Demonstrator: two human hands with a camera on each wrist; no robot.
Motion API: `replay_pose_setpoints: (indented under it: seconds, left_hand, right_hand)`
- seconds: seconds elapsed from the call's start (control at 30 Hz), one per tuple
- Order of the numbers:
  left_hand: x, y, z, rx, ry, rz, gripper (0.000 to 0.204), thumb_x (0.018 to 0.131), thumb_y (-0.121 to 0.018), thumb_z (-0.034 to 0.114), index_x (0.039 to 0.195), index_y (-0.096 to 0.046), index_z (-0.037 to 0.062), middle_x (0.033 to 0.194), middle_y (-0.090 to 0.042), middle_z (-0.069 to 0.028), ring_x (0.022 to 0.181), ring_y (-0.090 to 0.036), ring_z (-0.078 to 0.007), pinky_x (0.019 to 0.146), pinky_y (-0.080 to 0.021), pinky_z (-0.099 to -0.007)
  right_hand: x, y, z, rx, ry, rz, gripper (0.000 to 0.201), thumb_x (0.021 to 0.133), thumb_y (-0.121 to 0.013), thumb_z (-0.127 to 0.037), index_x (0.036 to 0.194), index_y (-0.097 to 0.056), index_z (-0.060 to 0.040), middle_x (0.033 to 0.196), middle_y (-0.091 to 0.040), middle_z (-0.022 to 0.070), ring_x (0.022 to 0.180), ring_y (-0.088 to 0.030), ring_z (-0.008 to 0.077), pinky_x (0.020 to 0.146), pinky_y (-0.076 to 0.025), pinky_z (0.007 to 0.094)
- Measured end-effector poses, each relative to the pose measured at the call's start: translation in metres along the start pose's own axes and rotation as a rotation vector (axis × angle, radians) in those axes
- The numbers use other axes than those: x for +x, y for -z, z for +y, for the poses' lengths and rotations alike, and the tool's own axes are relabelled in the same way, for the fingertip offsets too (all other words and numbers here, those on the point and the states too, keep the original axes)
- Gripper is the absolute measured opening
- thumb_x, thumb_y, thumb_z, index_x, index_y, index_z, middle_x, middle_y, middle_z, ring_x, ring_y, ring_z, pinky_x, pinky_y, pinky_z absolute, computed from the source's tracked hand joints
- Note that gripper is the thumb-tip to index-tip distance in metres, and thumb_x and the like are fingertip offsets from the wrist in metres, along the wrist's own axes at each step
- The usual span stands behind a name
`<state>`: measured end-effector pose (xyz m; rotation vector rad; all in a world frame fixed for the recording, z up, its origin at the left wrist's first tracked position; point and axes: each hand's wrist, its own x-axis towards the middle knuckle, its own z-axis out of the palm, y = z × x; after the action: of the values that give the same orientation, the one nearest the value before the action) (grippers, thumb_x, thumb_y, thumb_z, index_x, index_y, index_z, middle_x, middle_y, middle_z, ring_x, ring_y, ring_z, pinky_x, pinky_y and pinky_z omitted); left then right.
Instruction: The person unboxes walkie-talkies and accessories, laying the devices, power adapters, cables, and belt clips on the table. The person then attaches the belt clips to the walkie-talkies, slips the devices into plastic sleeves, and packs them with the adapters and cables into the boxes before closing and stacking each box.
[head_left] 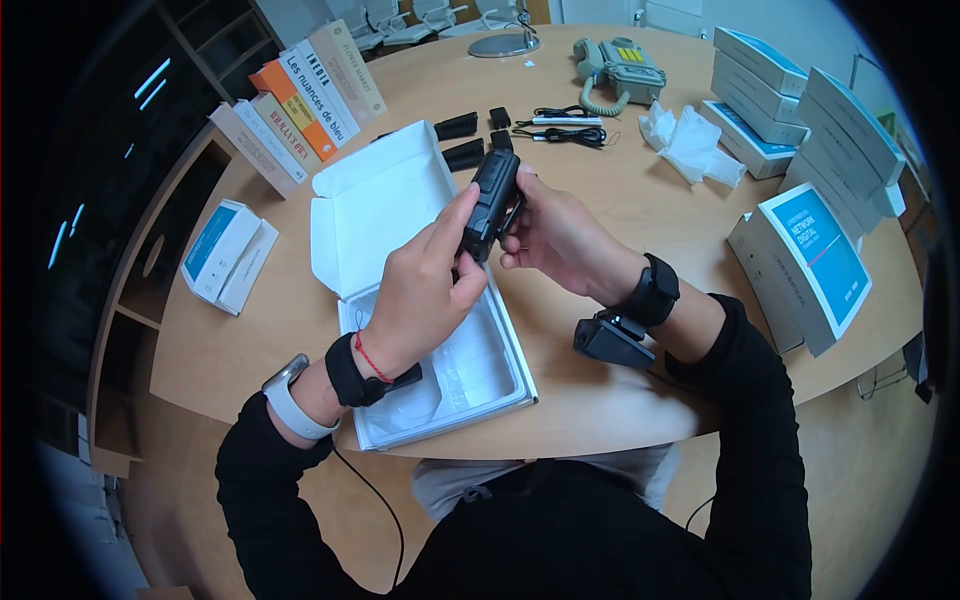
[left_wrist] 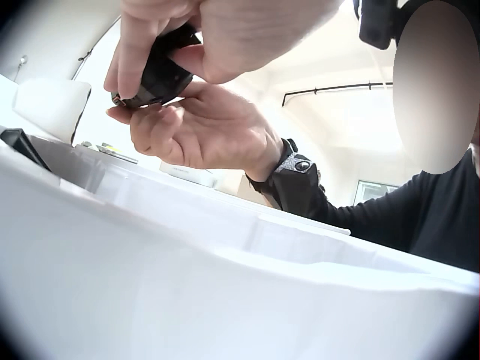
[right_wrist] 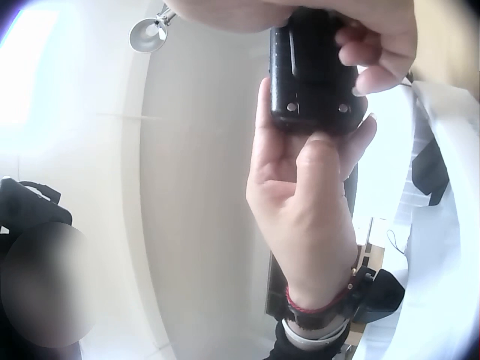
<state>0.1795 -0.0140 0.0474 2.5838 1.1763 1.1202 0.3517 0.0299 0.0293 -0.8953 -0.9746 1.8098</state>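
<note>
My left hand (head_left: 415,295) grips a black handheld device (head_left: 490,205) from below and along its left side. Fingers of my right hand (head_left: 570,240) hold its right side near the upper end. The right wrist view shows a clip on the back of the device (right_wrist: 315,75) and two round silvery studs near its lower end. Beneath the hands, an open white box (head_left: 385,200) has its lid folded back and a clear plastic lining in its tray. In the left wrist view the box wall (left_wrist: 187,277) fills the lower part, with both hands above it.
Black parts (head_left: 463,153) and bundled cables (head_left: 570,134) lie beyond the box. Books (head_left: 325,85) and a small box (head_left: 230,258) stand left. A telephone (head_left: 620,70), crumpled white wrapping (head_left: 690,145) and several white-blue boxes (head_left: 805,260) occupy the back and right.
</note>
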Motion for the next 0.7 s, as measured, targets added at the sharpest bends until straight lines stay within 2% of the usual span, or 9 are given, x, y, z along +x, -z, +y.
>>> replay_pose_setpoints:
  seconds: [0.03,0.1,0.17,0.23,0.27,0.33,0.57,0.63,0.7]
  left_hand:
    - [0.0,0.0,0.0,0.006,-0.001,-0.005,0.062,0.074,-0.052,-0.005,0.134,-0.041,0.0053,0.091,-0.06,-0.0173,0.071,-0.062,-0.0213,0.064,-0.053,-0.0294]
    - [0.001,-0.001,-0.003,0.004,-0.013,0.016,0.062,0.072,-0.052,-0.005,0.132,-0.041,0.0036,0.094,-0.061,-0.0185,0.068,-0.062,-0.0248,0.061,-0.051,-0.0315]
    - [0.001,-0.001,-0.004,0.002,-0.026,0.037,0.062,0.071,-0.053,-0.005,0.131,-0.042,0.0019,0.097,-0.061,-0.0197,0.065,-0.061,-0.0283,0.059,-0.049,-0.0337]
    - [0.0,0.001,-0.002,-0.009,0.035,0.007,0.061,0.075,-0.051,-0.006,0.134,-0.041,0.004,0.091,-0.06,-0.0168,0.073,-0.062,-0.0196,0.064,-0.053,-0.0289]
    - [0.001,0.001,-0.001,-0.009,0.036,0.008,0.061,0.075,-0.051,-0.006,0.134,-0.041,0.004,0.091,-0.06,-0.0168,0.073,-0.062,-0.0196,0.064,-0.053,-0.0289]
    - [0.001,0.0,-0.001,-0.022,0.0,0.055,0.063,0.071,-0.053,-0.005,0.132,-0.041,0.0025,0.085,-0.06,-0.0178,0.062,-0.059,-0.0265,0.057,-0.048,-0.0332]
    - [-0.003,0.001,-0.001,-0.063,0.012,0.059,0.062,0.072,-0.053,-0.005,0.132,-0.041,0.0021,0.086,-0.06,-0.0184,0.063,-0.06,-0.0263,0.058,-0.048,-0.0329]
    - [-0.004,0.003,0.001,-0.057,0.08,-0.006,0.062,0.076,-0.051,-0.006,0.136,-0.039,0.0044,0.093,-0.06,-0.0156,0.074,-0.061,-0.0173,0.065,-0.052,-0.0272]
    - [-0.004,0.003,0.001,-0.066,0.079,-0.003,0.062,0.076,-0.051,-0.006,0.136,-0.039,0.0043,0.093,-0.06,-0.0155,0.074,-0.061,-0.0168,0.065,-0.052,-0.0271]
  right_hand:
    - [0.0,0.002,0.001,0.026,0.03,-0.059,0.046,0.098,-0.027,-0.045,0.1,-0.047,-0.0038,0.077,-0.051,0.0056,0.069,-0.055,0.0141,0.065,-0.052,0.0338]
    - [0.0,0.001,0.003,0.052,0.058,-0.118,0.043,0.098,-0.029,-0.044,0.1,-0.045,-0.0034,0.075,-0.051,0.0052,0.067,-0.055,0.013,0.061,-0.051,0.0315]
    - [-0.003,-0.009,0.002,-0.019,0.201,0.073,0.036,0.098,-0.037,-0.038,0.105,-0.04,-0.0031,0.073,-0.051,0.0065,0.059,-0.055,0.0133,0.055,-0.05,0.0286]
    - [-0.004,-0.01,0.003,-0.025,0.257,0.067,0.033,0.098,-0.039,-0.035,0.107,-0.038,-0.0037,0.071,-0.051,0.0069,0.055,-0.055,0.0134,0.052,-0.05,0.0275]
    - [-0.004,-0.011,0.004,-0.031,0.312,0.061,0.031,0.097,-0.041,-0.032,0.108,-0.036,-0.0043,0.07,-0.051,0.0074,0.052,-0.054,0.0135,0.05,-0.049,0.0264]
    - [-0.003,-0.01,0.004,-0.047,0.327,0.064,0.029,0.097,-0.041,-0.032,0.108,-0.036,-0.0052,0.069,-0.051,0.0073,0.052,-0.054,0.0135,0.05,-0.049,0.0272]
    - [-0.002,-0.011,0.01,0.022,0.348,0.031,0.026,0.097,-0.042,-0.03,0.108,-0.037,-0.0069,0.073,-0.052,0.0062,0.053,-0.052,0.0115,0.053,-0.052,0.0296]
    - [-0.001,-0.011,0.011,0.021,0.344,0.034,0.026,0.097,-0.043,-0.03,0.108,-0.038,-0.007,0.074,-0.052,0.0059,0.054,-0.051,0.0109,0.055,-0.053,0.0296]
    - [-0.001,-0.01,0.011,0.02,0.339,0.037,0.025,0.097,-0.043,-0.029,0.108,-0.038,-0.0072,0.075,-0.052,0.0055,0.054,-0.05,0.0103,0.057,-0.053,0.0296]
